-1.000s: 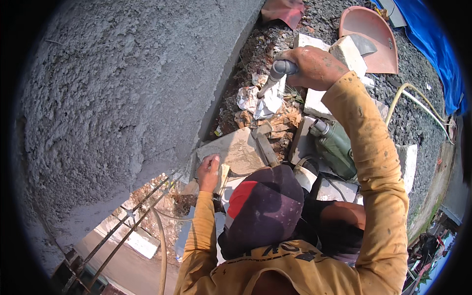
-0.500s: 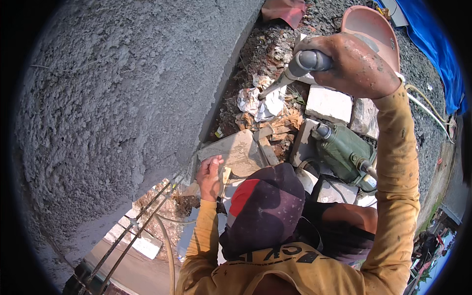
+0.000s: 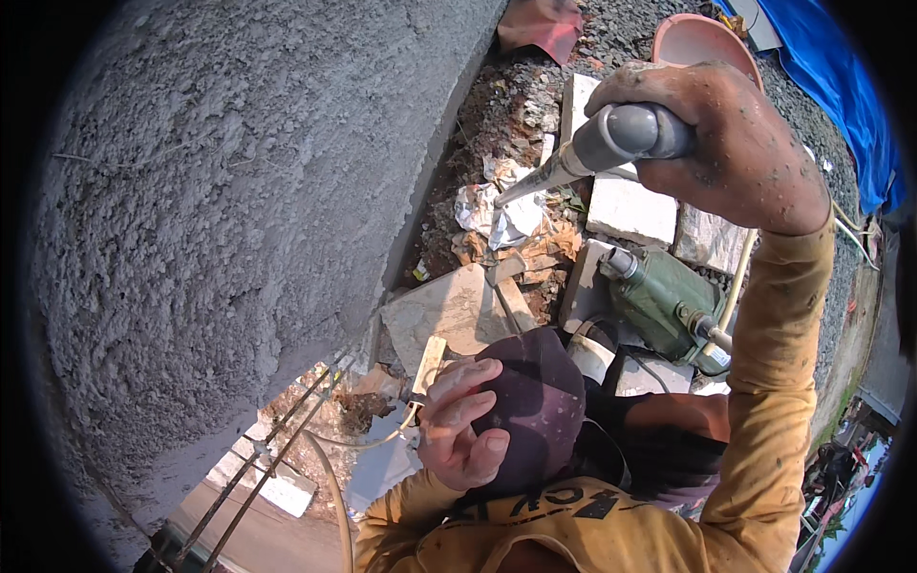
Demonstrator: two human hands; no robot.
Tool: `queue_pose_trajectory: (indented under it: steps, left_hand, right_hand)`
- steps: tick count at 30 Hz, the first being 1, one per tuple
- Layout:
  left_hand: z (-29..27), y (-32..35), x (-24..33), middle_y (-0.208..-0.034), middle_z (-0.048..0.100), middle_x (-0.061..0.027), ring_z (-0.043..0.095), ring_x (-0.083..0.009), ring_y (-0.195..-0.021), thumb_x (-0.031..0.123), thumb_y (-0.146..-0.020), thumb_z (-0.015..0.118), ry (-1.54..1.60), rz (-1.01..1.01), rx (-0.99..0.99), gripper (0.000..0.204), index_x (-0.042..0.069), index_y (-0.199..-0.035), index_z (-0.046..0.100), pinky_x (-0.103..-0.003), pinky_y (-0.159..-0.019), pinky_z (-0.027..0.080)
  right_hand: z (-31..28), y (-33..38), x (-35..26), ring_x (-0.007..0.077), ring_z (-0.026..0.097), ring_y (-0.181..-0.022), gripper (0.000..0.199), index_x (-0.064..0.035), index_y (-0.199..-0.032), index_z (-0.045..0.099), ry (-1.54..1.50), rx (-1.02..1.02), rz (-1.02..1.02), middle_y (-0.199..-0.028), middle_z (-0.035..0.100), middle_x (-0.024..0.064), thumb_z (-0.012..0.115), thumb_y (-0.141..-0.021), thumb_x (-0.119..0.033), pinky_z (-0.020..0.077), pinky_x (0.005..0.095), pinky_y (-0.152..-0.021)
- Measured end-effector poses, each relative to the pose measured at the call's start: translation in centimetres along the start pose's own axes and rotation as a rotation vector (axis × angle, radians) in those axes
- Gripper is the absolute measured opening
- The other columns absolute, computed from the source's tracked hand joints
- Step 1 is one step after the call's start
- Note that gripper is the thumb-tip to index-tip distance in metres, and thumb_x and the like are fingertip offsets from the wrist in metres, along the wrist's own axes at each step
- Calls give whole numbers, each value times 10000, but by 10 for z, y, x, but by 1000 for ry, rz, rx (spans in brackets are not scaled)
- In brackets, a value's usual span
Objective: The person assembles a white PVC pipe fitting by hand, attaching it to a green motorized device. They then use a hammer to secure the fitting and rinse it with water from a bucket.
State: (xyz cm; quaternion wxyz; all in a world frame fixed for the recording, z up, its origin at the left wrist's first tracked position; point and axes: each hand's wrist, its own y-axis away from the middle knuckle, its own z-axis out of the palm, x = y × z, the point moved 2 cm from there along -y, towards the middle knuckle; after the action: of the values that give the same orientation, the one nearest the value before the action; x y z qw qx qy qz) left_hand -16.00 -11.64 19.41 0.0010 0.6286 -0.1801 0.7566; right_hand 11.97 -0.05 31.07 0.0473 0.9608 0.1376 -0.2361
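My right hand [image 3: 721,143] is closed around the grey elbow end of a pipe [image 3: 611,141]. The pipe slants down and left, its thin far end over crumpled white paper [image 3: 516,210] on the rubble. My left hand [image 3: 460,425] is raised with bent, spread fingers and nothing visible in it. It is beside a rounded dark purple cloth shape [image 3: 535,401] with pale specks; whether they touch I cannot tell. Just past those fingers are a pale yellow strip [image 3: 431,365] and a thin cord [image 3: 368,442]. A flat beige slab [image 3: 458,310] lies beyond.
A rough grey plastered wall [image 3: 239,191] fills the left side. To the right lie a green metal bottle-shaped jack [image 3: 659,296] and white blocks [image 3: 632,208]. Steel rods [image 3: 267,449] jut out at lower left. Farther off are a pink basin [image 3: 702,40] and a blue tarp [image 3: 831,86].
My left hand has come away from the slab beside the wall, toward me, and its fingers have spread. My right hand has shifted slightly right and nearer, with the pipe still in it.
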Motion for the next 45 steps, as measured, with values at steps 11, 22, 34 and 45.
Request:
queue_pose_trajectory:
  steps: [11,22,34,45]
  left_hand:
    - [6,0,-5,-1180,534,-200,530,-312,-1064,213,-840,604,-199,-24,-130,331,1,-1088,553,-459,-967,380]
    - [16,-15,7,-1167,520,-213,512,-339,-1083,219,-889,550,-343,52,-305,307,-25,-1075,527,-465,-934,413]
    - [14,-13,-1,-1164,534,-202,513,-337,-1065,175,-830,613,-270,-18,-236,305,10,-1083,570,-432,-924,413]
    - [-6,-11,-3,-1168,535,-203,530,-331,-1041,173,-821,623,-282,-39,-191,298,-11,-1051,581,-420,-900,432]
  right_hand:
    - [79,9,54,320,637,-778,195,-134,-902,637,128,-179,257,-771,645,112,606,-709,-135,505,440,-707]
    - [163,16,81,321,650,-856,226,-133,-969,641,195,-343,495,-872,669,135,559,-759,-153,509,436,-772]
    - [195,22,106,316,637,-915,272,-194,-1043,616,185,-451,500,-953,666,122,530,-788,-161,492,448,-814]
    - [54,-14,14,318,655,-775,221,-70,-915,631,229,-87,205,-800,662,134,621,-695,-80,515,402,-692]
